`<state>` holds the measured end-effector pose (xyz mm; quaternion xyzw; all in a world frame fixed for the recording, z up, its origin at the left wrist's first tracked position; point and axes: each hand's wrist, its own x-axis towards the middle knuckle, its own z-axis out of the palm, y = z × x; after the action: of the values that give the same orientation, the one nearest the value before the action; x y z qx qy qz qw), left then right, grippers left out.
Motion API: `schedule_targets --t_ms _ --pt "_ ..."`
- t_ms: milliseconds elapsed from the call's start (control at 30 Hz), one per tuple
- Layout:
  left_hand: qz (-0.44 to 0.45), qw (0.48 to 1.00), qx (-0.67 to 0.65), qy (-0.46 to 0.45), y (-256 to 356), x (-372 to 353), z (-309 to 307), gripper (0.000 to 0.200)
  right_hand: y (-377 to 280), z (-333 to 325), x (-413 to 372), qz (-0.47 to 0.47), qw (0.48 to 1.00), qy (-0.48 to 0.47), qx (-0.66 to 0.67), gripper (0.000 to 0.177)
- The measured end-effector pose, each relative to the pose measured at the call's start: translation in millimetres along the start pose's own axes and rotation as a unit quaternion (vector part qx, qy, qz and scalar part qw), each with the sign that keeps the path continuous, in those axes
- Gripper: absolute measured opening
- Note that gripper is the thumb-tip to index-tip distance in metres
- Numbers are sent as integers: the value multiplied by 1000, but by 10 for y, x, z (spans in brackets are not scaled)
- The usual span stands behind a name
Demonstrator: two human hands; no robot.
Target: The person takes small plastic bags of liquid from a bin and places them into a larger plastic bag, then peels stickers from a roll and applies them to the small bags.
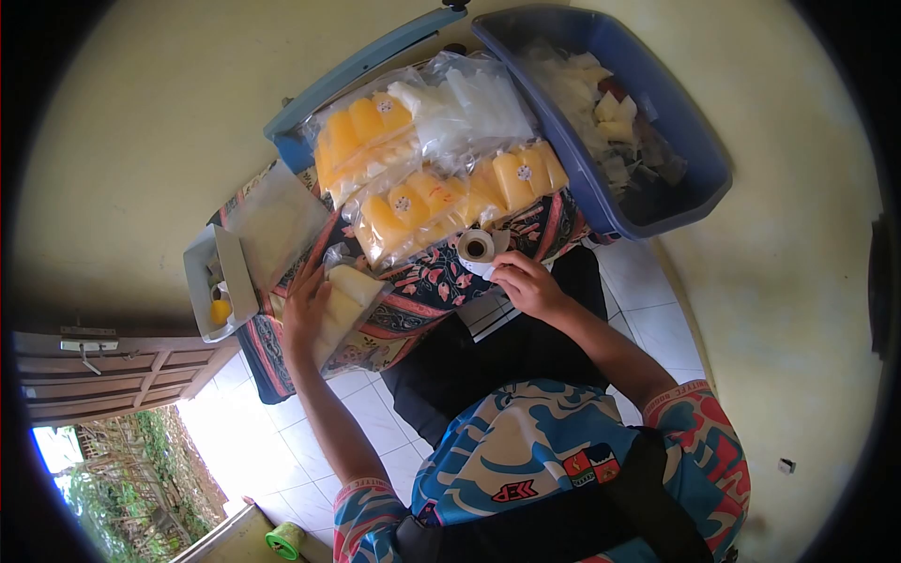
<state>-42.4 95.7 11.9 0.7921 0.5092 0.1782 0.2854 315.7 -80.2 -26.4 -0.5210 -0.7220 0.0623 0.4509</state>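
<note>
**Left edge.** A small grey tray (201, 272) sits at the end of the tabletop (441, 281), which is covered by a patterned cloth. The tray holds one orange piece. A stack of empty clear bags (274, 218) lies just beside the tray.

**Left hand.** The left hand (302, 314) lies wide and flat, fingers extended along a clear packet of pale pieces (345, 298). The packet rests at the near edge of the tabletop. Its long axis runs from the hand up and away toward the filled packs. The hand is touching it along one side, not closed around it.

**Centre.** Sealed packs of orange-yellow pieces (413, 202) lie in overlapping rows, several bearing a small round sticker. Loose clear bags (474, 98) are heaped on top of them. Behind them runs a long blue-grey device (361, 66), apparently a bag sealer.

**Right hand.** A label roll (476, 246) stands on its side at the near edge, just below the packs. The right hand (527, 284) is touching its loose white end, fingers bunched narrow. Whether they actually grip the strip cannot be told. The roll lies between the two hands, much nearer the right. The packet is well to the left of it, under the left hand only.

**Right edge.** A blue tub (699, 159) of plastic scraps adjoins the packs.
</note>
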Motion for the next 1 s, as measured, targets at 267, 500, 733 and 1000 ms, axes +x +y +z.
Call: schedule_targets --t_ms 267,500,733,1000 --pt "-7 1000 -27 3 -53 19 21 40 -138 -205 -105 56 997 45 34 14" --pt "8 998 -58 1 -79 38 35 39 -286 -166 94 312 895 -14 318 5" --pt "28 999 -31 9 -133 19 27 39 -539 159 611 310 847 -136 411 14" --pt "42 997 -59 14 -302 47 86 39 -697 685 1004 309 808 -205 458 10"
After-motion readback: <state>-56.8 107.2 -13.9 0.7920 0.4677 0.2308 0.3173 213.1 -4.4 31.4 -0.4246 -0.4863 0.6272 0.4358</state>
